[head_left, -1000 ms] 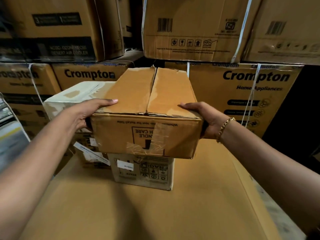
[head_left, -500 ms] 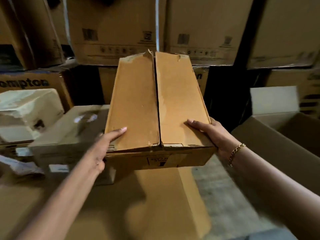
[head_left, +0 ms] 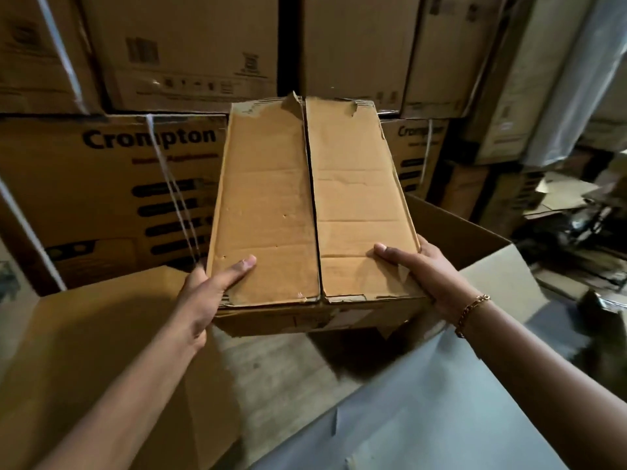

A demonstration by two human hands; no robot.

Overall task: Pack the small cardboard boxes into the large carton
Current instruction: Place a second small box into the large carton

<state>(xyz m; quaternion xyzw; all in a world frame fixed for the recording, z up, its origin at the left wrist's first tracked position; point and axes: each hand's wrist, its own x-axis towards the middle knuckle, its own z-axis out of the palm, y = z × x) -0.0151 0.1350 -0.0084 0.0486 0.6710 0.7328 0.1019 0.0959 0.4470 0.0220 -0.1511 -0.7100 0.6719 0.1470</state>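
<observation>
both hands point(head_left: 203, 300) gripping small box point(head_left: 312, 205) — airborne

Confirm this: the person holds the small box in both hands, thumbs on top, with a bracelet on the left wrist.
Wrong wrist: the head view shows the bracelet on the right wrist. The rest stands: left hand and right hand hold the small box, thumbs on top.

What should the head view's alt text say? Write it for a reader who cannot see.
A left hand and a right hand hold a closed box in the air by its near corners, thumbs on top. An open carton stands just behind it to the right, and strapped Crompton cartons are stacked beyond.
</observation>
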